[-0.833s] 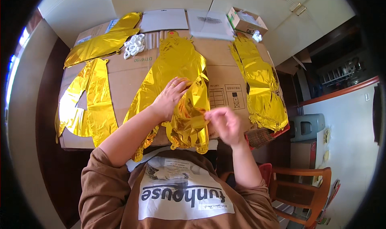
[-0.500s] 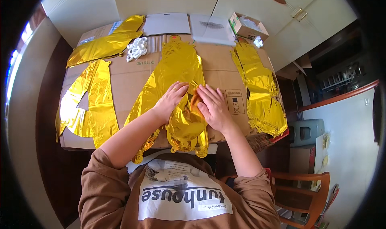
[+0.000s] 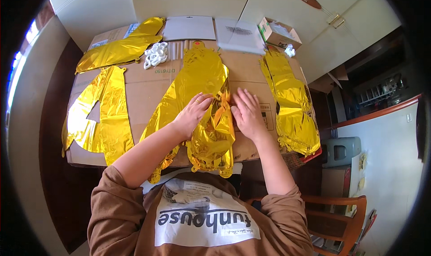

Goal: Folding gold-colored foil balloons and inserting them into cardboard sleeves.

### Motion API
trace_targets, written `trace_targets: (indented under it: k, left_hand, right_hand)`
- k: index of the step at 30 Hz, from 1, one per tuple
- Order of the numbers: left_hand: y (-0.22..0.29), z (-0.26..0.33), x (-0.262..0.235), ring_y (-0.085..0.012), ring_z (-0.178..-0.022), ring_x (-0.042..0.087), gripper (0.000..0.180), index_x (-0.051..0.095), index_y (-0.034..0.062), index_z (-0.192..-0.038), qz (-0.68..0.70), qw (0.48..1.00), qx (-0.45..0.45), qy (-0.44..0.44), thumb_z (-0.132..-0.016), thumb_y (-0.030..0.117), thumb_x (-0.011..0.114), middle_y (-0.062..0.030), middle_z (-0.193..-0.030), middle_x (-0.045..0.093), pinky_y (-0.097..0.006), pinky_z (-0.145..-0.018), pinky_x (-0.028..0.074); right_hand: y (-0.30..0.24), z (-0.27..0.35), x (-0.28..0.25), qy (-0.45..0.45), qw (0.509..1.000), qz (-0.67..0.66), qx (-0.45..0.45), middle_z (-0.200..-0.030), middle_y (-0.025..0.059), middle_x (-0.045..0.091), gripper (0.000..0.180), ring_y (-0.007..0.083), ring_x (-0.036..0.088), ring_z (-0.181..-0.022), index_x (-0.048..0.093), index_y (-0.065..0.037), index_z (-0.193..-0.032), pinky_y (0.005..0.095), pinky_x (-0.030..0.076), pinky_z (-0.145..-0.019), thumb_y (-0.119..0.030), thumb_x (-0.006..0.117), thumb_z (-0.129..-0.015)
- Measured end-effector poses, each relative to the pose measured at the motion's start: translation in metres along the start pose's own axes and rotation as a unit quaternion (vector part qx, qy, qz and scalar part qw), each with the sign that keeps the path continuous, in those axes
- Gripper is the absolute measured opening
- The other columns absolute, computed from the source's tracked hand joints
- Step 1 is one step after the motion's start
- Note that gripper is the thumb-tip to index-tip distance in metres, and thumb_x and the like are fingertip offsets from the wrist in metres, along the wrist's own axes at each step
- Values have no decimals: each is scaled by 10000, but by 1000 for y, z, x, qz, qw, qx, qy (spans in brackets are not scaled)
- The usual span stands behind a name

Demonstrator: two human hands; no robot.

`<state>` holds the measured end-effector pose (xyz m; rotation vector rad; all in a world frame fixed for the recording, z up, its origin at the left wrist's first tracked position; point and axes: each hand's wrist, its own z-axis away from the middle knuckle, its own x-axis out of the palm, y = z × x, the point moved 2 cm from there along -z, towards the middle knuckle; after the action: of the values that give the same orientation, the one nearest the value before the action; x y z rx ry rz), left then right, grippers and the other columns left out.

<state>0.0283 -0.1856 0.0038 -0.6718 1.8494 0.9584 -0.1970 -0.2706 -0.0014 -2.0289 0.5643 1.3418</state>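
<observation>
A deflated gold foil balloon (image 3: 197,72) lies in the middle of the cardboard-covered table, its near part folded and crumpled. My left hand (image 3: 194,114) rests on the folded part, with its fingers nearly straight and close together. Just off the balloon's right edge is my right hand (image 3: 248,113), fingers spread over the cardboard (image 3: 244,87) and thumb toward the foil. Neither hand appears to grip anything. An orange-looking crease shows in the foil between them. More flat gold foil balloons lie about: one at the left (image 3: 114,112), one at the right (image 3: 292,103).
Another gold foil piece (image 3: 114,50) lies far left, beside a heap of white rings (image 3: 156,55). Along the back are two pale flat sheets (image 3: 188,28) and a small open box (image 3: 274,33). A wooden chair (image 3: 354,220) stands at the lower right.
My right hand has come off the foil and moved right onto the cardboard, fingers spreading. The crumpled crease between my hands is more exposed. My left hand has barely moved.
</observation>
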Motion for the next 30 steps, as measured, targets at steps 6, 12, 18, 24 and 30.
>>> trace_targets:
  k: [6, 12, 18, 24, 30]
  left_hand:
    - [-16, 8, 26, -407, -1461, 298, 923, 472, -67, -1392, 8, 989, 76, 129, -587, 208, 831, -237, -1487, 389, -492, -1266, 187]
    - [-22, 11, 32, -395, -1468, 296, 987, 381, -54, -1472, 14, 997, 14, 68, -624, 211, 813, -230, -1512, 367, -479, -1271, 177]
    - [-10, 5, 17, -368, -1479, 293, 976, 390, -67, -1454, 86, 993, 20, 81, -614, 184, 818, -230, -1505, 373, -486, -1274, 168]
    - [-12, 4, -7, -423, -1437, 390, 667, 501, 54, -1404, 148, 982, 23, 118, -777, 81, 727, -210, -1502, 457, -523, -1218, 265]
    - [-1, -37, -71, -329, -1086, 666, 250, 680, 27, -1087, 101, 946, -83, 296, -878, -84, 599, -162, -1132, 700, -406, -971, 517]
  right_hand:
    - [-16, -1, -4, -28, 998, -23, -46, -1561, 149, 455, 486, 344, 373, -1470, 534, -30, -1430, 539, 227, -1222, -312, 520, -1035]
    - [-19, 0, -5, -36, 996, 6, -76, -1576, 129, 435, 500, 318, 369, -1475, 513, -35, -1451, 538, 216, -1229, -275, 553, -1013]
    - [-17, 2, -3, -45, 994, 30, -94, -1576, 135, 430, 532, 316, 359, -1481, 474, -42, -1481, 549, 201, -1233, -263, 556, -1004]
    - [-21, 0, -2, -54, 994, 29, -87, -1563, 147, 437, 542, 327, 363, -1476, 476, -38, -1472, 559, 205, -1228, -282, 566, -996]
    - [-22, 5, -9, -51, 992, 73, -94, -1531, 161, 466, 579, 332, 390, -1450, 478, -26, -1462, 566, 225, -1215, -339, 583, -987]
